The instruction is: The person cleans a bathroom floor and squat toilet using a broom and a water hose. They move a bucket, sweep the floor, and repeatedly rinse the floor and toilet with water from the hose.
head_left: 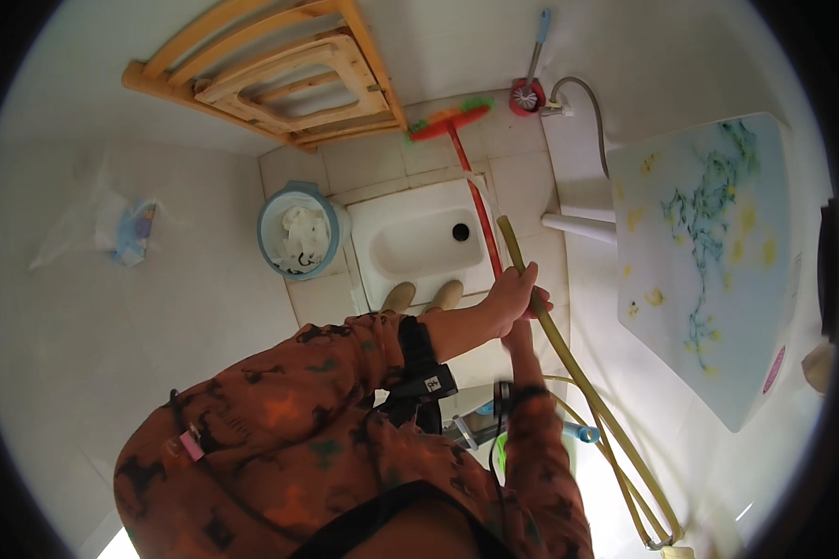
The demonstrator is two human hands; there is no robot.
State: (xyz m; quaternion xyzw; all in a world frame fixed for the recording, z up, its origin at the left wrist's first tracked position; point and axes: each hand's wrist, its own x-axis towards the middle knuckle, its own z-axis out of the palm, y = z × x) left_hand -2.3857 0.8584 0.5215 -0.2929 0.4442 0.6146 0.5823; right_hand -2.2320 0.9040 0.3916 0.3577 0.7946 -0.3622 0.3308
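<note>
Both hands close together around one spot: the left hand (513, 296) wraps the yellow-green hose (569, 359), the right hand (518, 334) grips just beneath. Past them, the hose's end points over the white squat toilet (419, 244), alongside a red broom (457, 140); a blue bin (296, 233) stands left of the toilet.

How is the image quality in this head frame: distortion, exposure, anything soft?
Head view: strong fisheye, with a black vignette ring and the wall tiles bending toward the rim. The lower edge is blown out white near the hose. The hands, left hand and right hand, are fairly sharp on the broom. The patterned panel looks washed out. Shadows are soft, with no hard glare.
</note>
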